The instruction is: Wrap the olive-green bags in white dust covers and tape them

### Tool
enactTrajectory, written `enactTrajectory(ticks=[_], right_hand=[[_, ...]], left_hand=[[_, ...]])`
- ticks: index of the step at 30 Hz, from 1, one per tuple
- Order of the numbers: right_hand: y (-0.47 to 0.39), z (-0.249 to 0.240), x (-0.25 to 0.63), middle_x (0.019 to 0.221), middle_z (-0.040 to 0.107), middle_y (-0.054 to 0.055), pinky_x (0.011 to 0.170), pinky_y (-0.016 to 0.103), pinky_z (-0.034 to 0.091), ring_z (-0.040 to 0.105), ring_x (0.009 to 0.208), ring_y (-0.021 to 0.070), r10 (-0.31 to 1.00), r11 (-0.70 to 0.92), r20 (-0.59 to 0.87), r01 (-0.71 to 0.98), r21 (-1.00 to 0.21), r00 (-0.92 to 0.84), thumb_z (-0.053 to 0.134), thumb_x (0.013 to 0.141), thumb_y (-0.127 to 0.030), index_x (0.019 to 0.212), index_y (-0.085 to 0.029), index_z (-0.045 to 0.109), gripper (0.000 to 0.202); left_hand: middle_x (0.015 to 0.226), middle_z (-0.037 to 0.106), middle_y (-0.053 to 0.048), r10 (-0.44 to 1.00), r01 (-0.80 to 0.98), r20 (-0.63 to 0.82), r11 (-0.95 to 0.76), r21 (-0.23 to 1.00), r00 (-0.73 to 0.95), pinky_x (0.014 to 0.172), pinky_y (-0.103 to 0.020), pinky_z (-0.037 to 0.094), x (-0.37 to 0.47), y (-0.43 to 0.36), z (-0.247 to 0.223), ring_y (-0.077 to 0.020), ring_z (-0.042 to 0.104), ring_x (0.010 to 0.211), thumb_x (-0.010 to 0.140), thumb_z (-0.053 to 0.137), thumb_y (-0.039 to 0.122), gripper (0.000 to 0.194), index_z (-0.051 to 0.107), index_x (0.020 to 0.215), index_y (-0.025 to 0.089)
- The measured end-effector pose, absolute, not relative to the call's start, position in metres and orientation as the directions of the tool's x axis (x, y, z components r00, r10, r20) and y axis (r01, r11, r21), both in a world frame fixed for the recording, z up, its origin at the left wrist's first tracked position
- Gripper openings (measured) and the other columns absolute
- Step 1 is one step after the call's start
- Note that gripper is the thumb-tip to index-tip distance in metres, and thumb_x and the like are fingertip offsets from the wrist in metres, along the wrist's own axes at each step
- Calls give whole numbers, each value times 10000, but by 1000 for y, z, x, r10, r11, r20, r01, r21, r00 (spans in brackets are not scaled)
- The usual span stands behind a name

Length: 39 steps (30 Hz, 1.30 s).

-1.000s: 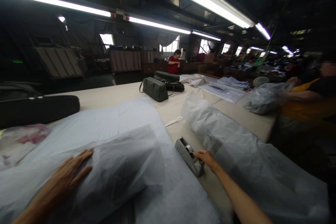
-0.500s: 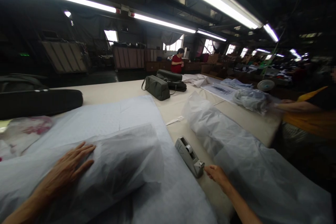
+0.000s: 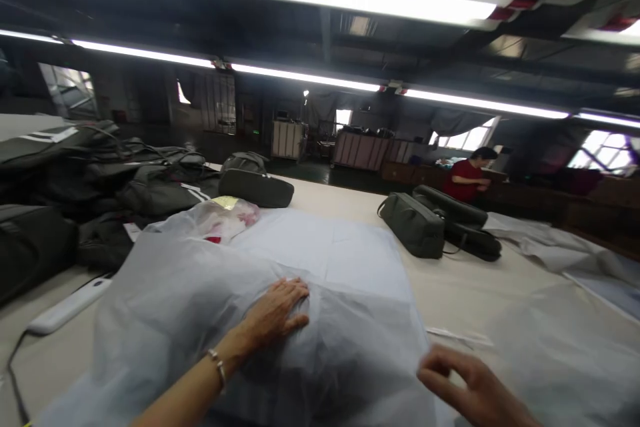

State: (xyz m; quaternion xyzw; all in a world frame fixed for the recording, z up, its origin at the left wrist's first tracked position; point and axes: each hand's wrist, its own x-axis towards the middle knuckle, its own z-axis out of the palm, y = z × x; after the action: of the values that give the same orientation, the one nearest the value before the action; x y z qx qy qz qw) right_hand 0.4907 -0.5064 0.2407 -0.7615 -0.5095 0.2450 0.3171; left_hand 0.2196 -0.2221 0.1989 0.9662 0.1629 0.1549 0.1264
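Observation:
A frosted translucent plastic bag point(image 3: 360, 340) lies in front of me, with something dark and bulky showing through it. My left hand point(image 3: 280, 310) rests flat on top of it, fingers stretched out. Off the right side of the bag, my right hand point(image 3: 465, 377) is raised with thumb and forefinger pinched. Blur keeps me from seeing what is between those fingertips. Under the bag spreads a white sheet point(image 3: 370, 247). A thin white strip point(image 3: 460, 335) lies on the table just beyond my right hand.
Dark green bags point(image 3: 415, 223) stand across the table, and more are heaped point(image 3: 165, 190) at left. A crumpled printed plastic bag point(image 3: 227, 217) lies behind the sheet. A white power strip point(image 3: 70, 303) with a cord is at left. Another translucent bag point(image 3: 575, 340) lies right. A person in red point(image 3: 465, 177) is beyond.
My view has swung left. My right hand has moved away from the tape dispenser towards the plastic bag, and the dispenser no longer shows. My left hand still rests on the bag.

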Motion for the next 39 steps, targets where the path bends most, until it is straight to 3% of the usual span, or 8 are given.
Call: enactTrajectory(ticks=[3, 6, 10, 16, 28, 34, 39], right_hand=[[-409, 292, 451, 739, 686, 14, 683, 277, 460, 590, 727, 186, 994, -97, -38, 689, -719, 100, 650, 769, -407, 731, -224, 720, 199], [-325, 309, 430, 644, 627, -27, 560, 231, 381, 520, 621, 126, 972, -85, -223, 760, -644, -80, 687, 692, -347, 738, -191, 728, 168], [-259, 299, 426, 622, 607, -44, 538, 228, 364, 537, 613, 123, 901, -74, -416, 899, -433, -126, 731, 636, -362, 769, -210, 741, 202], [-215, 288, 434, 647, 634, -40, 548, 243, 381, 585, 639, 145, 849, -17, -521, 980, -199, -91, 784, 585, -390, 756, -239, 741, 232], [-172, 271, 444, 666, 621, -33, 581, 257, 396, 578, 703, 170, 622, 3, -760, 971, -239, -189, 815, 511, -578, 716, -210, 684, 441], [-165, 267, 445, 855, 653, -1, 635, 298, 420, 585, 787, 217, 661, 126, -731, 985, -114, -169, 848, 424, -603, 896, -224, 691, 625], [-160, 254, 480, 880, 677, -5, 678, 285, 446, 598, 823, 201, 635, -49, -731, 932, -360, -249, 855, 460, -568, 916, -221, 697, 595]], left_hand=[[1408, 537, -102, 374, 273, 265, -896, 349, 889, 1147, -565, 318, 220, -222, 198, -308, 429, 1352, 872, 649, 348, 424, 553, 1266, 226], [1413, 527, -108, 409, 290, 289, -880, 378, 865, 1143, -567, 323, 221, -222, 196, -335, 380, 1380, 825, 700, 342, 467, 570, 1260, 230], [1478, 457, -101, 427, 306, 255, -862, 405, 867, 1149, -579, 305, 220, -222, 192, -352, 326, 1410, 815, 705, 367, 521, 546, 1301, 266], [1541, 364, -99, 423, 303, 213, -849, 432, 881, 1159, -575, 285, 218, -220, 190, -355, 297, 1423, 802, 715, 392, 597, 503, 1352, 300], [1562, 325, -78, 410, 333, 135, -861, 385, 902, 1145, -573, 313, 221, -219, 189, -353, 283, 1429, 767, 758, 403, 661, 478, 1361, 329], [1494, 435, -119, 310, 255, 273, -941, 221, 911, 1097, -530, 393, 222, -209, 176, -364, 386, 1374, 790, 704, 542, 624, 510, 1323, 283], [1380, 565, -111, 222, 229, 332, -973, 17, 917, 1010, -448, 483, 223, -202, 171, -334, 525, 1268, 871, 533, 630, 529, 544, 1269, 282]])
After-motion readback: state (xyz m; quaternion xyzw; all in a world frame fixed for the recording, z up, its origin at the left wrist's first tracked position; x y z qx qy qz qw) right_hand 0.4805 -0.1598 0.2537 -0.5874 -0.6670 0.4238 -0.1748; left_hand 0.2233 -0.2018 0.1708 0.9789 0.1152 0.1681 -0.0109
